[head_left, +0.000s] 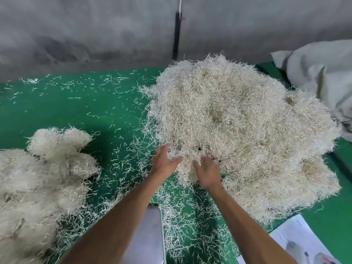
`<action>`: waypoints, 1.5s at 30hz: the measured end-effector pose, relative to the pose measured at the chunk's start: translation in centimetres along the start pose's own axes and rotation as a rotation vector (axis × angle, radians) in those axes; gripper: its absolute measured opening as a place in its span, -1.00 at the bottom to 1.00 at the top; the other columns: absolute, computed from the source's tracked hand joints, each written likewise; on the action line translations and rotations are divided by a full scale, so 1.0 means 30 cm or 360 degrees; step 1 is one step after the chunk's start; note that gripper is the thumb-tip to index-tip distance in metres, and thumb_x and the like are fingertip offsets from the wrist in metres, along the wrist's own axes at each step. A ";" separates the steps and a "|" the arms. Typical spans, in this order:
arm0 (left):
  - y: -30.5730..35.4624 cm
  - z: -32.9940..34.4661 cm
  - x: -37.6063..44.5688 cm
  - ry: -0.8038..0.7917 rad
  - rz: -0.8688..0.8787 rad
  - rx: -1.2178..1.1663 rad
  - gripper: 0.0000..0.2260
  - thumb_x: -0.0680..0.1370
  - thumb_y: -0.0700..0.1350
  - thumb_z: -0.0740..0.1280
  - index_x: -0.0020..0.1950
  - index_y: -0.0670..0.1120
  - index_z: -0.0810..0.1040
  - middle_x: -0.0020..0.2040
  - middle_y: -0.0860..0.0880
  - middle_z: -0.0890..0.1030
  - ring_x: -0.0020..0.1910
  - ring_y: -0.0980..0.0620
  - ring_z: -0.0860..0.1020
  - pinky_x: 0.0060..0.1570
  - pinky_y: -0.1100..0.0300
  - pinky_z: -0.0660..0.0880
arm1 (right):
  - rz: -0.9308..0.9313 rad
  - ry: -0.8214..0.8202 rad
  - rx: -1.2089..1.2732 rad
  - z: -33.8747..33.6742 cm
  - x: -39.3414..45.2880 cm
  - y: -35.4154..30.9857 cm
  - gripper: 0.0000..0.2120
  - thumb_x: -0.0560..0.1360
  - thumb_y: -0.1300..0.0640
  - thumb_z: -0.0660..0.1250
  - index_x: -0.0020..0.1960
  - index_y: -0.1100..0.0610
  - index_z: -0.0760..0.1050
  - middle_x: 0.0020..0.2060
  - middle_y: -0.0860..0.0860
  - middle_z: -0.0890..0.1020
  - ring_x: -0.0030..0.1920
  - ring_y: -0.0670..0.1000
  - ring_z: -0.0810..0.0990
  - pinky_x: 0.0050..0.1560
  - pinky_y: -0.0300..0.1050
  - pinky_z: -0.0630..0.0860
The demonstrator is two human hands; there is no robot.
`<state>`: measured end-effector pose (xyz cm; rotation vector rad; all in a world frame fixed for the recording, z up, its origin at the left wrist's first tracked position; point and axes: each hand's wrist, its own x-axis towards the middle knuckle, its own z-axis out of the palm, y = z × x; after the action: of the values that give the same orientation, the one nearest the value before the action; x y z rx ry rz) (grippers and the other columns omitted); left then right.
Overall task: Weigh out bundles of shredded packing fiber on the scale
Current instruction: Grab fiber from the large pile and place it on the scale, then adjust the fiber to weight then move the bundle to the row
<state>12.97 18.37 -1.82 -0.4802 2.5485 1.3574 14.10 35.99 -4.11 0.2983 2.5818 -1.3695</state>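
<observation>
Both hands, left hand (165, 161) and right hand (207, 173), spread open-fingered against the near edge of the big fiber pile (242, 134), beyond the scale (146, 235). The fiber looks light, springy, prone to shedding; best scooped from beneath.

So that's two hands, left (164, 161) and right (208, 173), two fiber heaps, big (238, 130) and smaller (38, 178), one metal scale (150, 235), one printed sheet (297, 242).

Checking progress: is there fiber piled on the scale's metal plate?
No, the scale plate shows bare metal beneath the forearms; both hands reach into the big pile.
</observation>
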 end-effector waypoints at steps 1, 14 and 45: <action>-0.007 0.016 0.040 -0.0073 -0.0035 -0.0025 -0.33 0.51 0.23 0.38 0.55 0.20 0.18 0.60 0.02 0.16 0.51 -0.11 0.28 0.40 -0.23 0.34 | 0.0034 -0.0028 -0.0013 0.028 0.027 0.013 -0.38 0.66 -0.21 0.23 0.57 0.14 0.30 0.34 0.13 0.60 0.23 0.05 0.65 0.27 -0.02 0.56; -0.073 0.058 -0.004 -0.0389 -0.0103 -0.0551 -0.89 0.61 0.05 0.32 0.09 0.18 0.62 0.20 0.14 0.62 0.12 0.27 0.58 0.26 0.14 0.47 | 0.0360 -0.0139 0.0929 0.175 0.065 -0.089 0.13 0.43 -0.33 0.49 0.67 0.19 -0.04 0.60 0.18 0.25 0.57 0.17 0.28 0.49 0.12 0.29; -0.415 -0.460 -0.766 0.0433 -0.0398 -0.1026 -0.60 0.70 0.13 0.13 0.31 -0.15 0.49 0.05 -0.12 0.58 -0.06 0.00 0.62 -0.11 0.05 0.57 | -0.0327 -0.0443 0.0144 0.328 -0.783 -0.242 0.08 0.40 -0.60 0.23 0.66 0.08 0.10 -0.40 -0.12 0.55 -0.50 -0.17 0.44 -0.33 -0.22 0.55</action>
<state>38.47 4.60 4.01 -1.1155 2.0734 2.1107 35.50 21.88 2.61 -0.1404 2.3756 -1.4780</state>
